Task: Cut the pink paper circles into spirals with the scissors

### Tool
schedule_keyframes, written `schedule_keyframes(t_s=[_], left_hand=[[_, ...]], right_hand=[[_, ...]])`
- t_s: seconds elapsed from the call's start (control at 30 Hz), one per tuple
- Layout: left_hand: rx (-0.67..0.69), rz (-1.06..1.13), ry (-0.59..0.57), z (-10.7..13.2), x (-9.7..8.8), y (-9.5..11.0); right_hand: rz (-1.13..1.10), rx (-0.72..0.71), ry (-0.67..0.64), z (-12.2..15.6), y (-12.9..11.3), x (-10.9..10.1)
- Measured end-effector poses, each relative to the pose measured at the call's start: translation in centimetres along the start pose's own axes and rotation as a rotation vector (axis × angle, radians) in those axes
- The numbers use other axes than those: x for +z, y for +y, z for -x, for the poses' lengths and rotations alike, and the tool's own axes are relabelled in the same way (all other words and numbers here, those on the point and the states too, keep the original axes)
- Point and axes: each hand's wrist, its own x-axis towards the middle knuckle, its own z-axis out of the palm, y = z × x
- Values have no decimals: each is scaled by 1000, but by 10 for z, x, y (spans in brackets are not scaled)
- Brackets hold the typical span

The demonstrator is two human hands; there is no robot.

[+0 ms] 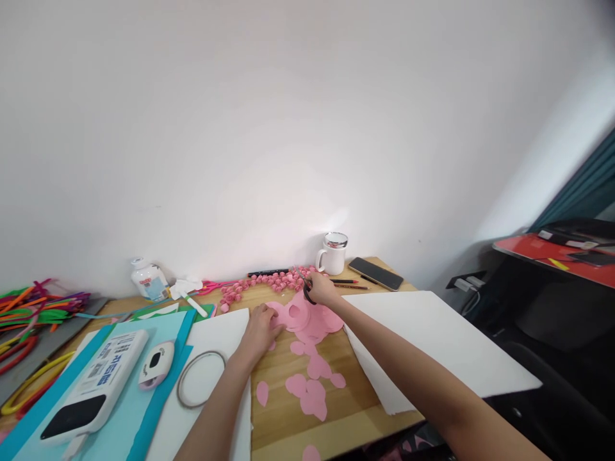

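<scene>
My right hand [321, 289] is closed around the handles of a pair of scissors [303, 285], whose blades point away toward the wall. My left hand [262, 325] rests on a pink paper sheet [307, 318] lying on the wooden desk [288, 410], fingers curled and pressing the sheet's left edge. The scissors sit at the sheet's far edge. Several cut pink paper petals [310, 387] lie scattered on the desk nearer to me. A row of small pink rolled paper roses [269, 282] runs along the back of the desk.
A white mug [332, 253], phone [375, 273] and pencils [350, 283] sit at the back right. A white board [432, 339] lies right; white and blue sheets [163, 333], a wire ring [200, 378], devices [96, 378], glue bottle [148, 279] and coloured pipe cleaners [33, 307] lie left.
</scene>
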Motion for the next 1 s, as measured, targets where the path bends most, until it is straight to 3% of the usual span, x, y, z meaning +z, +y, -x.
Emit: schedule_keyframes(t_s=[0.4, 0.6, 0.8, 1.0], left_hand=[[1, 34, 21, -1, 4, -5], [16, 23, 13, -1, 4, -4], [-7, 60, 16, -1, 2, -4], [-28, 82, -7, -2, -1, -5]], right_hand=[[-27, -91, -191, 9, -10, 17], [-151, -80, -108, 2, -9, -14], [-304, 9, 63, -14, 12, -54], [-579, 78, 110, -2, 28, -58]])
